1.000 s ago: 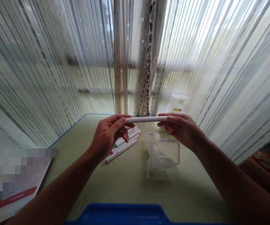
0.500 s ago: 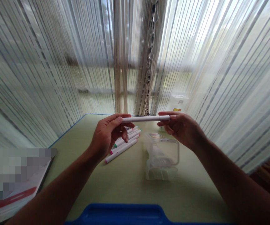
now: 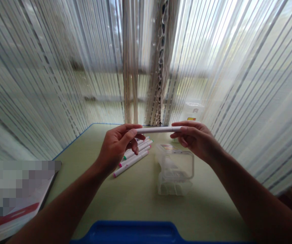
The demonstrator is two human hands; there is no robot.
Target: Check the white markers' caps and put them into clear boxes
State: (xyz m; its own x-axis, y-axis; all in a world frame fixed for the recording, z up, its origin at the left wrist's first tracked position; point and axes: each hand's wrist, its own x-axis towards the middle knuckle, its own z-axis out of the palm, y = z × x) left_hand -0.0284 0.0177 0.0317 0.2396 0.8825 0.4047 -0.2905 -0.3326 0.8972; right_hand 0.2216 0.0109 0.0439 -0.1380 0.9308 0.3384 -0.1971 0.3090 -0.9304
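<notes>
A white marker (image 3: 158, 129) is held level above the table, one end in each hand. My left hand (image 3: 116, 142) pinches its left end between thumb and fingers, with the lower fingers curled beneath. At the other end, the thumb and fingers of my right hand (image 3: 196, 137) close on the marker; its tips are covered by both hands. Below and behind my left hand, several white markers (image 3: 133, 163) with pink, red and green ends lie side by side on the table, partly hidden. A clear plastic case (image 3: 177, 169) stands on the table below my right hand.
The pale green table (image 3: 135, 206) has a blue front tray edge (image 3: 135, 232). At the left lies a partly pixelated flat item (image 3: 19, 213) with a red stripe. A whitish container (image 3: 193, 112) stands behind my right hand. String curtains (image 3: 97, 67) hang beyond the table.
Both thumbs have shifted slightly along the marker, the left one inward over it. The marker stays nearly level, and the other markers and the case have not moved.
</notes>
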